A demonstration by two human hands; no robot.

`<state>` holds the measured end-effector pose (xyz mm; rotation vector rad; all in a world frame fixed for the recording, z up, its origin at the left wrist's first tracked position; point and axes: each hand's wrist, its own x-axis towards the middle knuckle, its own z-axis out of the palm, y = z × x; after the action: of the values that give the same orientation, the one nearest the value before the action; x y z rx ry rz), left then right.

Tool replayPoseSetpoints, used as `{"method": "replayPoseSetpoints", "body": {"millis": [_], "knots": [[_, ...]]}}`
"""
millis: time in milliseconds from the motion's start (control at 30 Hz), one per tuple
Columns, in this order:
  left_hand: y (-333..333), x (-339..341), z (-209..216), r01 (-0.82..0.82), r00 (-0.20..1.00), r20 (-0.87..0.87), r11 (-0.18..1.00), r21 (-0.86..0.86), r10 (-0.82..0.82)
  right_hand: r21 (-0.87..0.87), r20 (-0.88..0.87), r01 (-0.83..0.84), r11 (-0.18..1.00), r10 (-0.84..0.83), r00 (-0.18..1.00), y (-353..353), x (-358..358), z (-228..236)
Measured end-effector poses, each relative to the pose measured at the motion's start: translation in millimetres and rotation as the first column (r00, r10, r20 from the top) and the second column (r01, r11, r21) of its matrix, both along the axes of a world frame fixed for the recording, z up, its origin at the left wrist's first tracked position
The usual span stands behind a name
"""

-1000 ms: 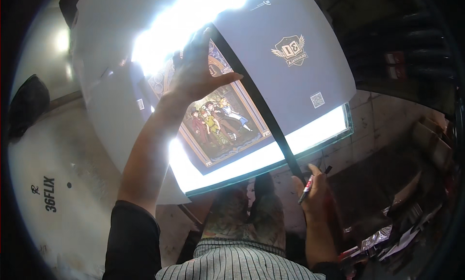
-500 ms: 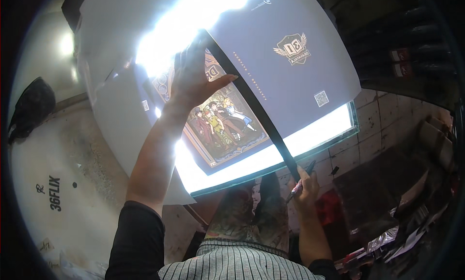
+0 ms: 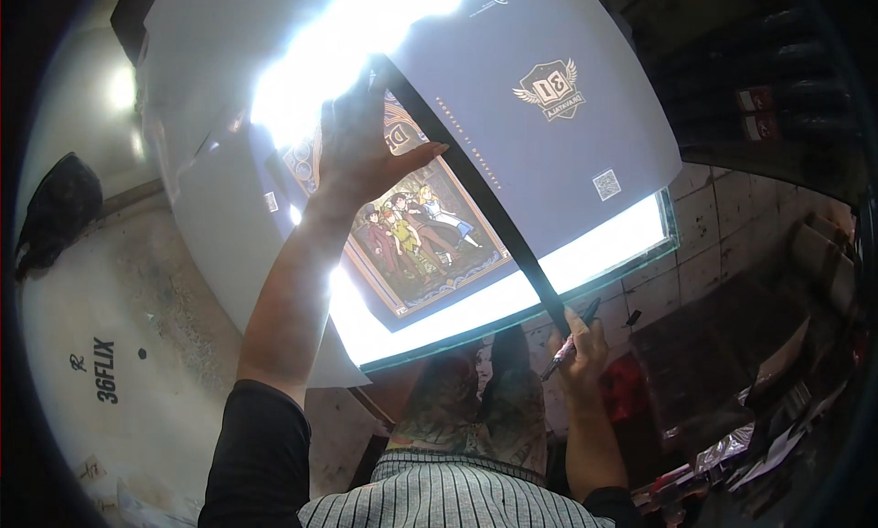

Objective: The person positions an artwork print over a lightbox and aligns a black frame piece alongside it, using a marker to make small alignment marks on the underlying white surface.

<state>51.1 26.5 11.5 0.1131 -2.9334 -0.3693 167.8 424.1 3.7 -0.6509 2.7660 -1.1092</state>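
A long black strip (image 3: 494,213) lies slantwise across a large blue printed sheet (image 3: 594,117). My left hand (image 3: 357,153) is laid flat over the sheet, its thumb stretched out onto the strip's left edge. Glare washes out the tips of its other fingers near the strip's far end. The near end of the strip is gripped by my right hand (image 3: 585,350) just past the sheet's near side. That hand also holds a slim pen-like tool (image 3: 564,350) with a patterned body, tilted across the fingers. Left of the strip, the sheet carries a picture of several cartoon figures (image 3: 421,226).
Beneath the sheet a glass-edged light table (image 3: 604,258) glows brightly. White sheet material (image 3: 206,162) spreads to the left, near a white panel (image 3: 119,345) and a black bag-like bundle (image 3: 64,208). Dark clutter (image 3: 722,373) and tiled floor (image 3: 732,222) are at the right.
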Motion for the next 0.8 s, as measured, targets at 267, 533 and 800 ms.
{"method": "replayPoseSetpoints", "body": {"millis": [267,533,800], "knots": [[1.7,-2.2,-1.0,0.010,1.000,-0.006,1.000,0.014,-0.010,0.007,0.014,0.002,1.000,-0.002,1.000,3.9,1.0,0.3],[-6.9,-0.5,6.3,-0.017,0.996,0.090,0.999,0.041,0.013,0.004,0.052,-0.016,1.000,0.016,0.999,-2.0,-1.2,1.4],[-4.7,4.1,-4.9,-0.046,0.983,0.175,0.998,-0.041,0.053,0.026,-0.026,-0.008,1.000,0.009,1.000,6.0,6.5,-2.8]]}}
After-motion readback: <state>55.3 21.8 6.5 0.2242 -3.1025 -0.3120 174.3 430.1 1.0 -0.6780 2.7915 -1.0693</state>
